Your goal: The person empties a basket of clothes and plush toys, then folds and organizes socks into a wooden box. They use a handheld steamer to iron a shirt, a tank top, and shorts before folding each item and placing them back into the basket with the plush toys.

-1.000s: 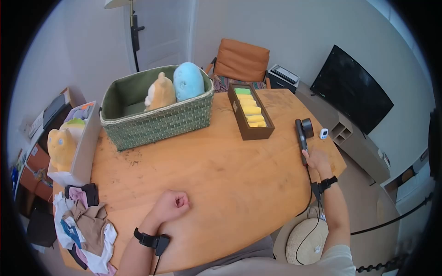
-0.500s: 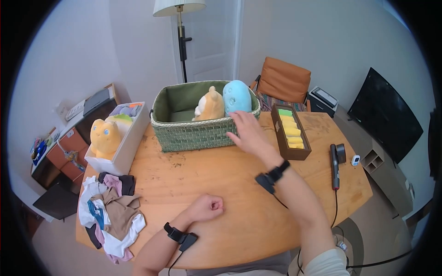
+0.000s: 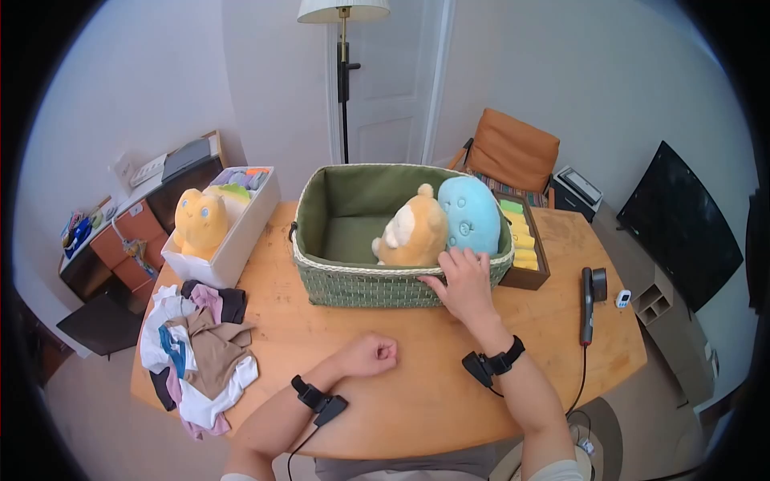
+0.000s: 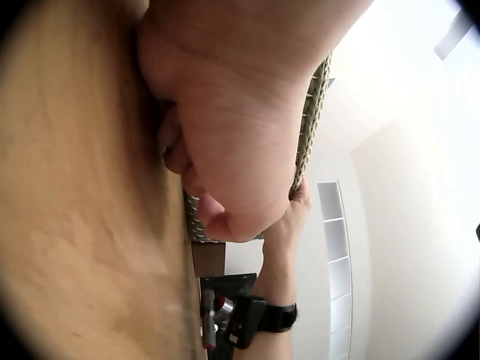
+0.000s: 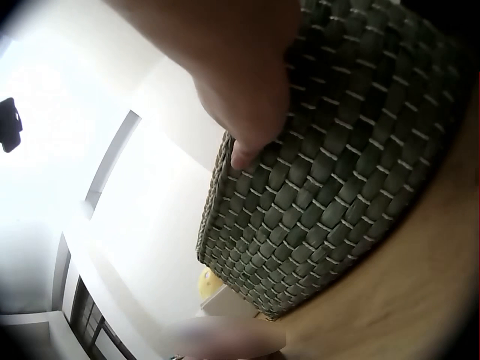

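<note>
My right hand (image 3: pixel 467 287) grips the near rim of a green woven basket (image 3: pixel 361 287), at its right part. The thumb lies outside the weave and the fingers reach over the rim; in the right wrist view the thumb presses the basket wall (image 5: pixel 322 195). Inside, close to those fingers, sit a tan-and-white plush toy (image 3: pixel 415 228) and a light blue plush toy (image 3: pixel 469 215), both at the right end. My left hand (image 3: pixel 369 355) rests on the table in front of the basket, fingers curled in and holding nothing.
On the left stand a white box (image 3: pixel 250 215) with a yellow plush toy (image 3: pixel 200 224) and a heap of clothes (image 3: pixel 204 353). Behind the basket's right end is a brown box (image 3: pixel 536 276) of rolled yellow items. A corded black styling tool (image 3: pixel 587 309) and small white device (image 3: pixel 623 298) lie right.
My right hand has left the styling tool, crossed to the basket and taken hold of its rim. The basket has come nearer, now partly covering the brown box. The left hand stays put.
</note>
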Demonstrator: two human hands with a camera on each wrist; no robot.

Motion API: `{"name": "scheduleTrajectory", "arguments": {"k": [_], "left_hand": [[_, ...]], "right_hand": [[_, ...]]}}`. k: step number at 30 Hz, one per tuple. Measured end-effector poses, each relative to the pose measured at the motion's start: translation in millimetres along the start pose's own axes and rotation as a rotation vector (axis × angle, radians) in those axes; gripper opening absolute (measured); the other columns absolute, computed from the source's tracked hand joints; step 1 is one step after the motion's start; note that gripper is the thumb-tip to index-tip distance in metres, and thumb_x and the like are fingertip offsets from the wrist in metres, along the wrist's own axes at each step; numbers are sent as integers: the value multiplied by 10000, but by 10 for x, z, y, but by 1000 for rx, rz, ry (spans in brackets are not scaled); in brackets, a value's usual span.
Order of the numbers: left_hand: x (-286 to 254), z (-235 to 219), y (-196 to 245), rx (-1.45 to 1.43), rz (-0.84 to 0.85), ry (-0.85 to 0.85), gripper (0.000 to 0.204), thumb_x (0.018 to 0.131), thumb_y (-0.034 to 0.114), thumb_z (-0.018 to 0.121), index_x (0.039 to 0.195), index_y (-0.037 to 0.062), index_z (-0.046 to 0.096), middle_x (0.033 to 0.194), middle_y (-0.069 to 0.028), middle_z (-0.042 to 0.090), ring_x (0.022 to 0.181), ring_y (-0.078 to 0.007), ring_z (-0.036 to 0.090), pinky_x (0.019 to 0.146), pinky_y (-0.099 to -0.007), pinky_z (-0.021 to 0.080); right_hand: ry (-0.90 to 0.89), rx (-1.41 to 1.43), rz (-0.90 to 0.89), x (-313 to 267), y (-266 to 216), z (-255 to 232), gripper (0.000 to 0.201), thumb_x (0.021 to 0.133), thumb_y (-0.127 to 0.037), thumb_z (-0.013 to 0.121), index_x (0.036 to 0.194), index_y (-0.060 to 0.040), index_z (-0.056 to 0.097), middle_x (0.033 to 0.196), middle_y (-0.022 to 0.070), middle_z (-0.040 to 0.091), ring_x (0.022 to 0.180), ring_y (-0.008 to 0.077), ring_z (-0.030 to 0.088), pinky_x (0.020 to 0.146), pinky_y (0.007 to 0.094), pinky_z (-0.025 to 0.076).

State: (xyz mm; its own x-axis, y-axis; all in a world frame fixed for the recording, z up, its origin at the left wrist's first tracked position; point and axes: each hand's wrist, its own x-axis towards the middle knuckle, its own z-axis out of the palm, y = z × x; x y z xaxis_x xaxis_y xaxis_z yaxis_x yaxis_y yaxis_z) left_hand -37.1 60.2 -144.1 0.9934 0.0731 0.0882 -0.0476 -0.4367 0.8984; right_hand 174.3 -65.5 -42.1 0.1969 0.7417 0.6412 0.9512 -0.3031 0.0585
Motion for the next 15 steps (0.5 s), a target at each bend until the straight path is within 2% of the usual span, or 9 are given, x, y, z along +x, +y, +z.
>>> {"name": "scheduleTrajectory", "arguments": {"k": [4,6,7,9,10,12,14,15], "left_hand": [[4,54,304,101,-111,-23,156,890,161,667,798,54,600,598,-1,523,559,-104,444,537,-307,396],[-60,46,627,131,-166,-275,140,900,210,654,897,70,659,638,-23,588,593,-146,542,593,-330,458],[-131,42,747,131,-171,-268,140,900,210,654,897,70,659,638,-23,588,593,-146,542,593,-330,458],[-309,-15,954,332,-129,-315,207,895,261,673,996,80,678,771,-63,657,642,-207,623,641,-350,514],[-398,-76,1049,333,-145,-307,207,895,261,673,996,80,678,771,-63,657,642,-207,623,641,-350,514],[-645,-320,1175,465,-217,-178,303,877,304,708,1065,71,660,974,-120,678,826,-281,676,760,-392,547],[-1044,-669,858,702,-165,4,412,860,341,740,1147,68,625,1153,-144,632,1019,-309,641,877,-429,527],[-1265,-856,833,813,-302,127,461,848,360,752,1178,71,612,1201,-146,610,1094,-330,605,932,-439,502]], "right_hand": [[17,13,11,51,-4,25,389,852,-465,732,951,-104,628,929,59,588,937,261,551,841,427,366],[7,30,10,168,61,85,386,854,-461,730,955,-102,629,932,59,592,940,259,552,840,427,366],[39,26,5,215,85,169,385,862,-461,722,959,-100,630,942,60,598,946,259,555,843,429,369],[73,37,-6,344,121,285,386,870,-462,714,962,-97,631,951,62,604,952,260,558,847,430,372],[82,28,0,403,149,331,392,881,-469,700,966,-92,632,960,65,610,963,265,563,856,437,377],[83,2,16,488,137,395,411,903,-484,668,973,-81,634,974,75,618,984,275,569,877,450,387],[24,0,51,568,87,384,436,923,-502,635,978,-70,637,987,89,621,1008,286,570,897,470,393],[30,-38,47,582,87,423,438,923,-502,636,980,-68,630,996,92,616,1007,286,567,897,468,390]]}}
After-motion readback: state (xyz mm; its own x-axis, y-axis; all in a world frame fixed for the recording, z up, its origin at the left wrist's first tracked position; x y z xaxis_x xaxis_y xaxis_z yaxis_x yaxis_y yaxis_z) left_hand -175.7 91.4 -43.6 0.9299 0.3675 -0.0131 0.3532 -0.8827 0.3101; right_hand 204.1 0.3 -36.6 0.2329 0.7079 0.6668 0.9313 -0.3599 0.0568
